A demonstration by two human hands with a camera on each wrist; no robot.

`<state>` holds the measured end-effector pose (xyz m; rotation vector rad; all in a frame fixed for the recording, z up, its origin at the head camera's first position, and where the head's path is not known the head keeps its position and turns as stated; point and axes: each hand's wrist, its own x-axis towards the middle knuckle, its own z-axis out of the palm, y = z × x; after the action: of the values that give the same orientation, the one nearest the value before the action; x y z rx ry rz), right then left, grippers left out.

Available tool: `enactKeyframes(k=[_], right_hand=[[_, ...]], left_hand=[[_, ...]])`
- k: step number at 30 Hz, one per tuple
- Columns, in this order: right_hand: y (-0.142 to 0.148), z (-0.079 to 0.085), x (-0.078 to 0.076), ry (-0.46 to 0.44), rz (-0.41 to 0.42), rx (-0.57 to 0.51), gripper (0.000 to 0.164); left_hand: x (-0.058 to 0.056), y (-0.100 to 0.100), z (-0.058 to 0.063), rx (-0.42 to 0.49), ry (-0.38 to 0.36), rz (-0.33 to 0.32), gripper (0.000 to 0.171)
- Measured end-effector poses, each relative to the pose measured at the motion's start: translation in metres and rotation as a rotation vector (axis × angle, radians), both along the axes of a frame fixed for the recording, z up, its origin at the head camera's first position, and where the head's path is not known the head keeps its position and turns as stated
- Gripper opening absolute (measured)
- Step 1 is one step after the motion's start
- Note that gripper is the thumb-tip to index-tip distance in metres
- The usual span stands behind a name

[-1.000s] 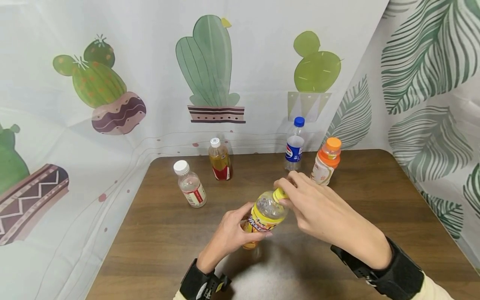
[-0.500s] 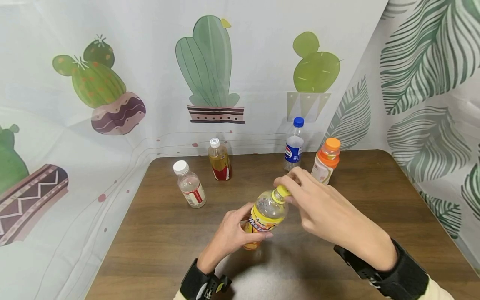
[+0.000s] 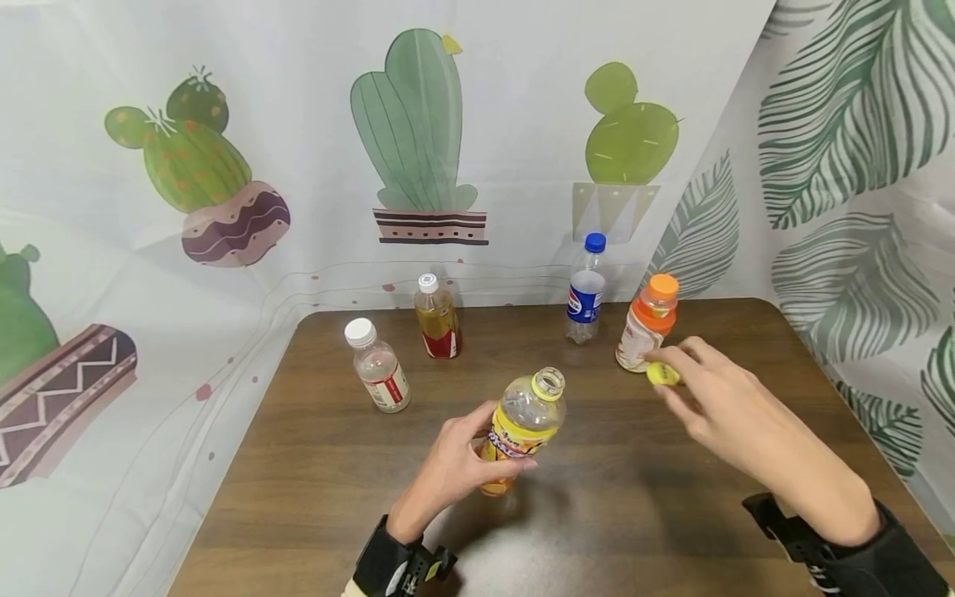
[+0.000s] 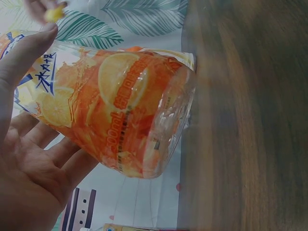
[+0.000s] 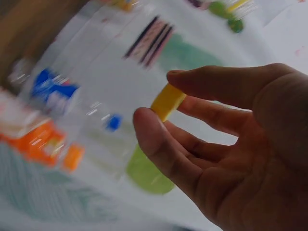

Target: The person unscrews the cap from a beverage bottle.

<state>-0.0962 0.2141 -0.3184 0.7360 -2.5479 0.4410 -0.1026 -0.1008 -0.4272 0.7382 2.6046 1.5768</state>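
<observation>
My left hand (image 3: 464, 461) grips a clear plastic drink bottle (image 3: 531, 406) with a yellow and orange label, tilted a little to the right. Its mouth is bare, with a yellow ring round the neck. In the left wrist view the bottle's lower part (image 4: 125, 106) shows orange fruit slices on the label. Off to the right, my right hand (image 3: 734, 410) pinches a yellow bottle cap (image 3: 662, 374) between thumb and finger, apart from the bottle. In the right wrist view the cap (image 5: 167, 102) sits between the fingertips.
On the brown table (image 3: 336, 497) stand a white-capped bottle (image 3: 382, 373) at left, an amber-liquid bottle (image 3: 438, 322) at the back, a blue-capped bottle (image 3: 585, 298) and an orange-capped bottle (image 3: 646, 325) near my right hand. A cactus-print cloth (image 3: 313, 199) hangs behind.
The yellow cap has come off the bottle's neck, and my right hand has carried it away to the right. My left hand still holds the bottle in nearly the same place.
</observation>
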Motion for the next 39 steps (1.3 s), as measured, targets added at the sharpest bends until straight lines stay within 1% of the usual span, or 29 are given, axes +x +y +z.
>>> enactKeyframes(k=[2, 4, 9, 11, 14, 18, 22, 27, 33, 39], right_hand=[[0.014, -0.01, -0.003, -0.038, -0.042, 0.013, 0.038], [0.027, -0.02, -0.005, -0.1, -0.088, 0.028, 0.035], [0.057, -0.046, -0.013, -0.294, -0.21, 0.102, 0.024], [0.069, -0.059, -0.017, -0.36, -0.246, 0.133, 0.022], [0.085, -0.079, -0.02, -0.448, -0.27, 0.166, 0.021], [0.103, -0.105, -0.022, -0.545, -0.273, 0.204, 0.023], [0.112, -0.123, -0.025, -0.613, -0.283, 0.226, 0.025], [0.117, -0.137, -0.027, -0.637, -0.295, 0.209, 0.022], [0.118, -0.148, -0.028, -0.596, -0.295, 0.196, 0.022], [0.12, -0.156, -0.03, -0.581, -0.306, 0.167, 0.024]], left_hand=[[0.0, -0.001, 0.0, 0.003, -0.009, 0.005, 0.053], [0.001, -0.001, 0.001, 0.002, -0.013, 0.007, 0.053], [0.001, -0.002, 0.001, 0.001, -0.026, 0.018, 0.052], [0.001, -0.002, 0.001, 0.001, -0.033, 0.024, 0.052], [0.001, -0.002, 0.001, 0.005, -0.042, 0.027, 0.052], [0.001, -0.003, 0.001, 0.018, -0.05, 0.031, 0.052], [0.0, -0.004, 0.0, 0.031, -0.053, 0.038, 0.052], [0.0, -0.004, 0.001, 0.039, -0.061, 0.033, 0.053], [0.0, -0.004, 0.0, 0.041, -0.053, 0.036, 0.051], [0.0, -0.004, 0.0, 0.049, -0.057, 0.053, 0.05]])
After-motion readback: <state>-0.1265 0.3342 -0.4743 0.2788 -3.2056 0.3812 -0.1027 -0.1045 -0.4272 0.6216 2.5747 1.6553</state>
